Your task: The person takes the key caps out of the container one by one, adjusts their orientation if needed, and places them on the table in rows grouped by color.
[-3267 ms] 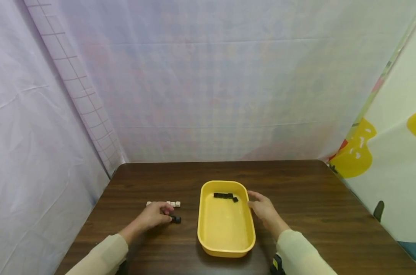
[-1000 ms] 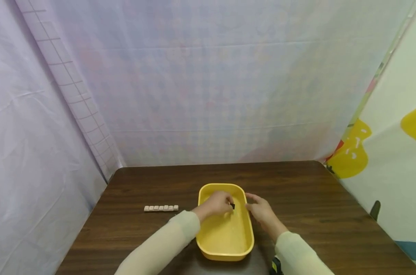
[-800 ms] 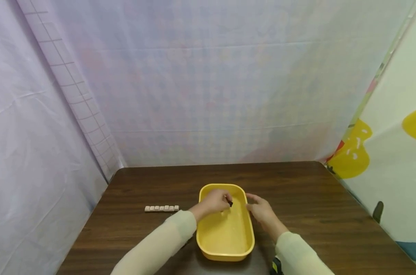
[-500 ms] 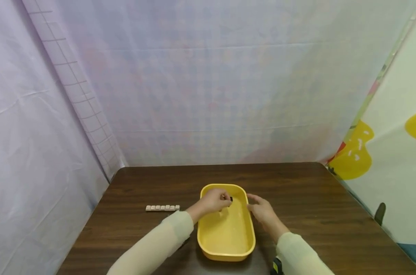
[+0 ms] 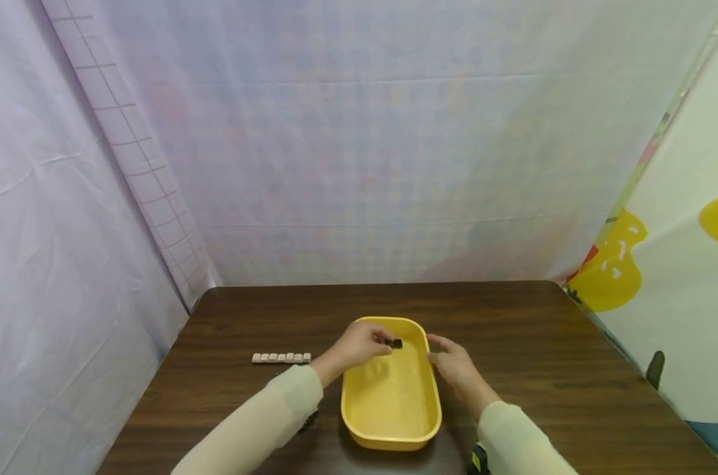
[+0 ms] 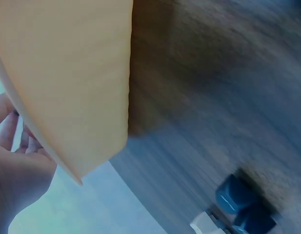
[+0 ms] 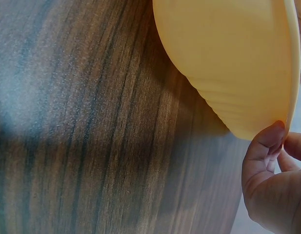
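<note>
A yellow tub (image 5: 391,409) stands on the table. My left hand (image 5: 354,344) reaches over its left rim, fingers bent together against black keycap-like blocks (image 5: 396,344) near the far end; it seems to pinch one, its fingers hiding part of them. In the left wrist view the tub wall (image 6: 77,87) covers some of that hand (image 6: 23,165). On the tub's right side, my right hand (image 5: 456,369) touches the outer wall by the rim with extended fingers. The right wrist view shows that hand's fingertip (image 7: 273,134) on the wall.
A row of white keycap-like blocks (image 5: 282,357) lies left of the tub. Dark blocks (image 6: 235,195) also show on the table in the left wrist view. The brown table (image 5: 513,336) ends at white curtains (image 5: 394,165) behind it.
My left hand took black blocks from beside the white row into the tub. Over the last second it shifted slightly left and away from me inside it. The right hand stayed put.
</note>
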`<state>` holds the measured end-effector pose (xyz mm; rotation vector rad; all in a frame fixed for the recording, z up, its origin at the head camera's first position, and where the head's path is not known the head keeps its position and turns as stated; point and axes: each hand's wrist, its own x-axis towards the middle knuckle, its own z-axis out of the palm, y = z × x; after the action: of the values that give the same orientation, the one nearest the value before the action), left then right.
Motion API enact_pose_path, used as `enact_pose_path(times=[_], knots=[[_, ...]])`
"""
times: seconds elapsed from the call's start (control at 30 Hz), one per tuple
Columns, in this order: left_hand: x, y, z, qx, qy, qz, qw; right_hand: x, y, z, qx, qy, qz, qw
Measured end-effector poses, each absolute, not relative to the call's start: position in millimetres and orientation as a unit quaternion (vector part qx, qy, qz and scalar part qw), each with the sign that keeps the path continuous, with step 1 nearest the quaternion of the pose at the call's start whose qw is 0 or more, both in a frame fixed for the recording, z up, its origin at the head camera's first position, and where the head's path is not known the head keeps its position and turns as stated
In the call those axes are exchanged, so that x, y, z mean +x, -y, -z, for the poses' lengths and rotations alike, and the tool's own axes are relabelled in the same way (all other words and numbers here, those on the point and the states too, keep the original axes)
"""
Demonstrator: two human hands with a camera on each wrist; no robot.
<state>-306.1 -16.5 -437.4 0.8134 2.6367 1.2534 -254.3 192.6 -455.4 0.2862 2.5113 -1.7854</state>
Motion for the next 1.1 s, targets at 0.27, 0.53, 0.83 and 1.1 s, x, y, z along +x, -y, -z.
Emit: enact_pose_path(times=[0.27,0.53,0.83,1.1], knots=[[-308.0,38.3,436.9,0.259,-0.858,-0.443,0.035,-254.8,-192.9,455.7,0.094,-0.809,0.58,0.023],[-302.1,63.4,435.9,0.218,-0.855,-0.469,0.036,-255.3,-193.3,456.1,0.093,-0.81,0.579,0.025],[-294.8,109.8,442.3,0.18,-0.87,-0.459,0.001,-256.4,-192.3,455.7,0.096,-0.804,0.587,0.03],[-284.8,148.6,450.0,0.144,-0.887,-0.439,-0.017,-254.5,-191.9,453.5,0.097,-0.809,0.58,0.031]])
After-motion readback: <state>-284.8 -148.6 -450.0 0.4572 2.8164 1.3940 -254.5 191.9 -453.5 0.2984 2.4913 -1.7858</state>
